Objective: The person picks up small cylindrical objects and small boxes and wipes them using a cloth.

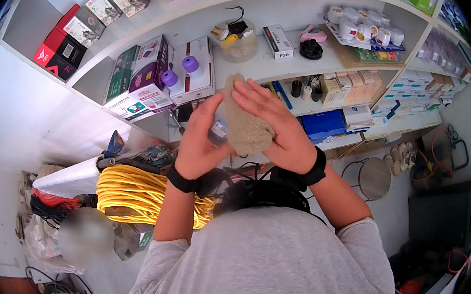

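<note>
A tan, rough-textured folded cloth [245, 126] is up in front of my chest, before the shelves. My right hand [286, 131] lies against its right side, fingers stretched along its upper part and the cloth gripped under them. On the other side is my left hand [200, 143], its fingers pointing up and its thumb spread toward the lower edge of the cloth. A gap shows between that thumb and the index finger. Whether the left thumb touches the cloth, I cannot tell. Both wrists wear black bands.
White shelves [291, 66] hold boxes, a clear tub [234, 42] and several white cups [365, 28]. A coil of yellow cable [134, 193] is at lower left. A round stool [374, 178] stands at right near shoes [403, 157].
</note>
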The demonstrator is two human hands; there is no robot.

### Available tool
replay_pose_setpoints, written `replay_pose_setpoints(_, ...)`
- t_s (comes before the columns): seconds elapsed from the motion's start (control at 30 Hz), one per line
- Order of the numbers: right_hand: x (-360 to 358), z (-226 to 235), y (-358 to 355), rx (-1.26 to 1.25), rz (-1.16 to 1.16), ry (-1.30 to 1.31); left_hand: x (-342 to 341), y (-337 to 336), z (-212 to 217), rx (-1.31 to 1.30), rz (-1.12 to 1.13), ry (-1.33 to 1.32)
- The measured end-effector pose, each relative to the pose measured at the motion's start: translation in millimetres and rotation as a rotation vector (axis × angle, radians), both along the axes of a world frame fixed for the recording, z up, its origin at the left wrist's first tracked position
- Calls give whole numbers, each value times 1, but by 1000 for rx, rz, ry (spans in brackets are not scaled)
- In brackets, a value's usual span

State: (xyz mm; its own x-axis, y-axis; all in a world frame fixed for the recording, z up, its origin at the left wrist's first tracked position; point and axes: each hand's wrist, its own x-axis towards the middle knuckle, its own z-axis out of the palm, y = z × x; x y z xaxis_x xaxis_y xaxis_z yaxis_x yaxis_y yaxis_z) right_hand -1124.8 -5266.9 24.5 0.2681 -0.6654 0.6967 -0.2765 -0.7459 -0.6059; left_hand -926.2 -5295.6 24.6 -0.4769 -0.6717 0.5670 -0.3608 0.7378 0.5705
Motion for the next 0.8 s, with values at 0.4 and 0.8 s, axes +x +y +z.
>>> replay_pose_setpoints(0.4,-22,-23,-4,707,360,-540,26,-12,-13,379,-37,309)
replay_pose_setpoints(0.8,12,-34,-19,1186,735,-1074,16,-12,35,-43,-151,39)
